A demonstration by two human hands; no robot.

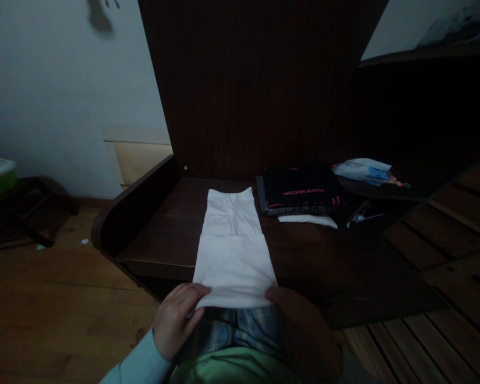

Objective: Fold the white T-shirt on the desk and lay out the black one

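A white garment, folded into a long narrow strip, lies on a dark wooden surface and hangs over its near edge. My left hand is closed on the strip's near left corner. My right hand grips the near right corner, its fingers curled under the cloth. Both hands hold the near end just above my lap, where blue plaid cloth and green cloth show.
A folded black garment with pink lettering lies to the right of the strip, with a white piece below it. A crumpled white and blue bag sits further right. Wooden slats run on the right, floorboards on the left.
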